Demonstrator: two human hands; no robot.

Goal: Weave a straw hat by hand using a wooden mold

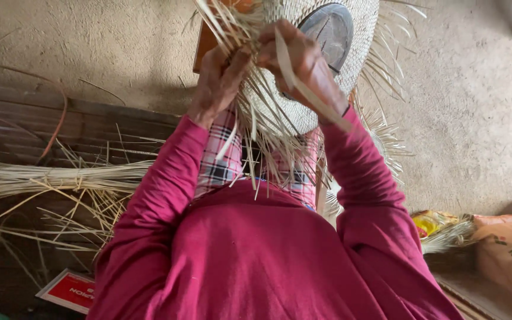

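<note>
Over bare concrete floor (475,118), both hands (217,80) (303,65) closed on woven straw hat (303,112) strands

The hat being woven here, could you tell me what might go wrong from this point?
The left hand pinches a bunch of loose strips at the hat edge; some could slip free and the weave loosen. The right hand bends one flat strip sharply, so it may crease or crack. The long dangling ends could tangle.
</note>
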